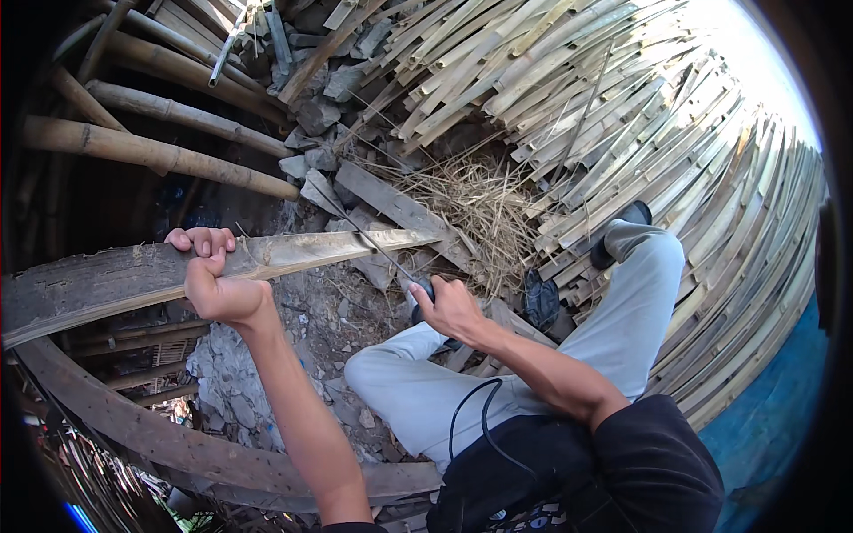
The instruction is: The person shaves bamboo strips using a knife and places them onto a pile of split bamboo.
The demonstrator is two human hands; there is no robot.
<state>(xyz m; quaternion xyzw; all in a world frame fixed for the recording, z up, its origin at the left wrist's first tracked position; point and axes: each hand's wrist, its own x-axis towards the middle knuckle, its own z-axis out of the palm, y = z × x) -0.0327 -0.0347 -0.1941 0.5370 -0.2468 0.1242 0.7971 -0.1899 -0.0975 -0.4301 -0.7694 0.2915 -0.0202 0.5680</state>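
Observation:
A long split plank [107, 277], grey and rough on its upper face with a pale cut edge, runs from the left rim toward the middle, its end tapering to fresh light wood. My left hand [218, 271] is wrapped round it, fingers over the far edge. My right hand [449, 311] is closed on the handle of a long, thin-bladed knife [380, 251]. Its dark blade slants up and left across the pale tapered end of the plank. Whether the edge bites into the wood cannot be made out. The handle is mostly hidden by my fingers.
Split bamboo strips [613, 133] are heaped along the right side. Pale shavings [475, 209] lie beyond the knife, beside a flat board [391, 200]. Bamboo poles [169, 164] and broken stones [320, 115] lie upper left. A curved beam [204, 444] crosses near my left forearm.

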